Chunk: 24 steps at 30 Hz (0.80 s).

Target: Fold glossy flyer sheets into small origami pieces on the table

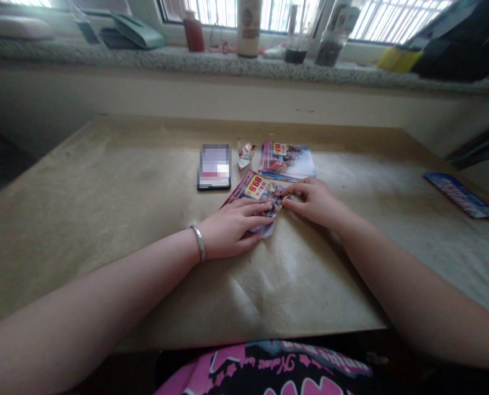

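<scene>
flyer (pixel 256 187) flat on the bench (pixel 104 219), near the middle, just this side of a phone (pixel 214 167); lower part looks folded or crumpled under the palm; left hand (pixel 232 227) laid over the near half, fingers (pixel 257 211) straight, close together, pressed down on the sheet; silver bracelet (pixel 198 242) at the wrist; right hand (pixel 312 200) at the flyer's right edge, fingers (pixel 290 202) bent and bunched, tips touching the paper; cannot tell whether pinching the edge or only pressing it.

handling, judged: thin glossy print, very light, limp; likely to crease at once and keep the crease; tears if pulled hard; probably slides on the brown paper cover of the bench unless pinned; best taken at a free corner or along an edge, with the other palm holding the rest flat.

writing: red figures on a yellow patch, read as "89.9"; same patch on the top of a stack of flyers (pixel 288 160) just behind; smaller print too blurred; phone screen blurred out.

around: small folded paper piece (pixel 245 153) between phone and stack; one more flyer (pixel 460 195) well apart at the right edge; windowsill (pixel 187 60) behind with a red bottle (pixel 194 33) and jars, labels unreadable.
</scene>
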Each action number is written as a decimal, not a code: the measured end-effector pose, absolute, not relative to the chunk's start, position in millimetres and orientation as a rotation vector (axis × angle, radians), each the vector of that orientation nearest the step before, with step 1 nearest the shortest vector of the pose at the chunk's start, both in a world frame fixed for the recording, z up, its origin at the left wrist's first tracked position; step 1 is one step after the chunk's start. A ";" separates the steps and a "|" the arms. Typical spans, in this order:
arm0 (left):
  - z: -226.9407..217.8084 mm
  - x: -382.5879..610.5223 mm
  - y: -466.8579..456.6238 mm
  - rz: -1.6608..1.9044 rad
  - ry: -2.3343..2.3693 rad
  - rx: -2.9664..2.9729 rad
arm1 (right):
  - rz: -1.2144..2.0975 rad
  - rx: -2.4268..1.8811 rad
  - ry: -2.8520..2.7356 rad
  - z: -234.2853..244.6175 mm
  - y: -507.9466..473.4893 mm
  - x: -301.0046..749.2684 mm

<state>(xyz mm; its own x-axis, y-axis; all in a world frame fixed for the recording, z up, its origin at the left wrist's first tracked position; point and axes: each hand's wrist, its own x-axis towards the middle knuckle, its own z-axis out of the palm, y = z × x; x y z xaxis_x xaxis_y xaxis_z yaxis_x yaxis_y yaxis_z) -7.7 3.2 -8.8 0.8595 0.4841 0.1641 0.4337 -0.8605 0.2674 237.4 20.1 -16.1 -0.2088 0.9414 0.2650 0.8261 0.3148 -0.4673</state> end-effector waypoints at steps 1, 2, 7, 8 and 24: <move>-9.2 -7.2 3.0 0.325 0.694 2.814 | 0.327 -1.571 -2.099 -14.6 20.1 237.8; -9.5 -6.8 2.8 0.318 0.686 2.813 | 0.371 -1.578 -2.113 -12.9 20.1 238.0; -9.1 -5.9 2.5 0.318 0.689 2.780 | 0.548 -1.500 -2.135 -8.1 20.7 237.5; -9.1 -6.2 2.7 0.323 0.683 2.771 | 0.545 -1.475 -2.131 -8.8 21.3 237.3; -8.7 -4.5 0.5 0.319 0.680 2.846 | 0.588 -1.362 -1.871 -14.3 18.9 225.4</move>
